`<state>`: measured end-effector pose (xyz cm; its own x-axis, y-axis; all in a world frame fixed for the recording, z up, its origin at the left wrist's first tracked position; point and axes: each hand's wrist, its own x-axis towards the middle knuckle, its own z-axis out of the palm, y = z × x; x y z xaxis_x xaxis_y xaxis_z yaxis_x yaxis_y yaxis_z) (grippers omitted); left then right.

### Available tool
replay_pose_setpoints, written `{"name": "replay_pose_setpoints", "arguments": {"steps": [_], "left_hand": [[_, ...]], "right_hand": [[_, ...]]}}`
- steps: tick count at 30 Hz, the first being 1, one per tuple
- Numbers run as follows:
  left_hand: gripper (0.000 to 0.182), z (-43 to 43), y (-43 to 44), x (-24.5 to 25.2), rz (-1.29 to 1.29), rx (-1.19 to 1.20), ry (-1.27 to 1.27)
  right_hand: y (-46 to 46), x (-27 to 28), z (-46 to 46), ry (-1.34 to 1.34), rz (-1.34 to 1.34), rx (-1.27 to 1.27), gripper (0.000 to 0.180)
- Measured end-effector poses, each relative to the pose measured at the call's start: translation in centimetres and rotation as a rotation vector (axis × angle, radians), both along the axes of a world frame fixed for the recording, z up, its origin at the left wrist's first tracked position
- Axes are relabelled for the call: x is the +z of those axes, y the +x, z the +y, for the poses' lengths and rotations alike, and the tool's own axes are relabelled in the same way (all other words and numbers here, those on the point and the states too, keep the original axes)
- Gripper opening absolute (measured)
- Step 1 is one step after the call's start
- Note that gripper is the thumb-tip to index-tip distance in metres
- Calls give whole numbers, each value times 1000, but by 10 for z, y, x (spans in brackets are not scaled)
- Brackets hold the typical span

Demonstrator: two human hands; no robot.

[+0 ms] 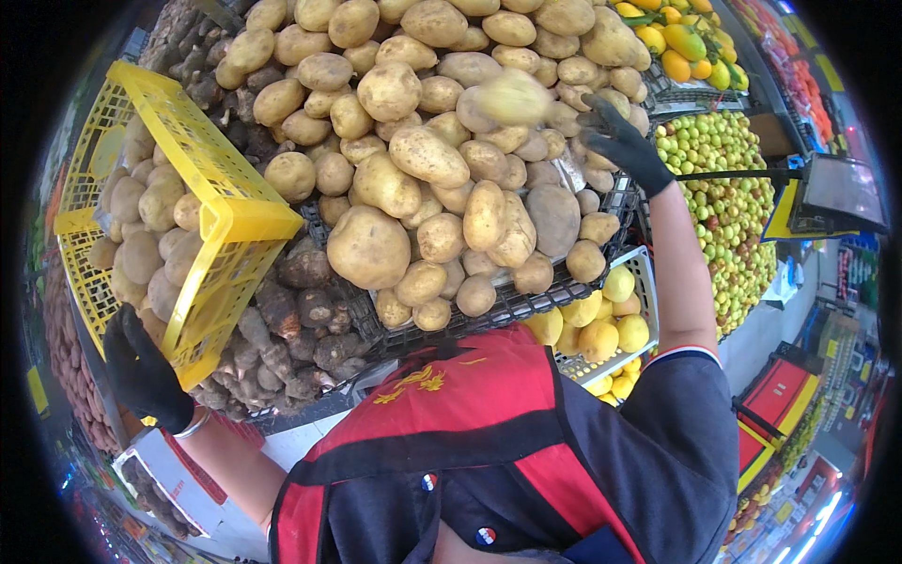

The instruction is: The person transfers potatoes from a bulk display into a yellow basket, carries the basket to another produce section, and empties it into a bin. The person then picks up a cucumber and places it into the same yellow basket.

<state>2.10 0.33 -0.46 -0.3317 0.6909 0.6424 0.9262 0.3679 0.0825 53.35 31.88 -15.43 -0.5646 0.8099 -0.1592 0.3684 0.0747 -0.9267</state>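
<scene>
My left hand (144, 370), in a black glove, is at the lower left corner of a yellow plastic crate (246, 218), its fingers around the edge. The crate stands tilted and holds potatoes (143, 254). My right hand (620, 141), gloved in black too, reaches over the right side of a large heap of potatoes (387, 183), fingers spread, holding nothing that I can see. A blurred potato (514, 99), seemingly in motion, is a little left of its fingers. The heap lies on a black mesh rack (507, 310).
Taro roots (303, 310) lie under and beside the yellow crate. Yellow fruit fills a grey crate (645, 282) below the rack. To the right are small green-red fruits (726, 233), with a scale-like device (838, 190) on an arm. Oranges and lemons (683, 49) sit at the upper right.
</scene>
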Motion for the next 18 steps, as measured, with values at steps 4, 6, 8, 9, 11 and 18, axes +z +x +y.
{"name": "replay_pose_setpoints", "arguments": {"steps": [4,6,8,9,11,18], "left_hand": [[16,-4,0,0,28,16,-43],[16,-5,-1,-1,-18,10,-29],[16,-5,-3,-1,-16,49,-38],[16,-5,-5,-2,-17,61,-44],[16,-5,-7,-2,58,32,-59],[16,-7,-6,-5,-13,46,-29]], "right_hand": [[11,-34,4,488,-1160,181,71],[17,-54,3,589,-1081,58,69],[24,-63,6,469,-941,-2,66],[28,-63,9,346,-778,-30,65],[35,-53,20,10,-295,-92,56],[34,-33,75,518,-815,-493,79]]}}
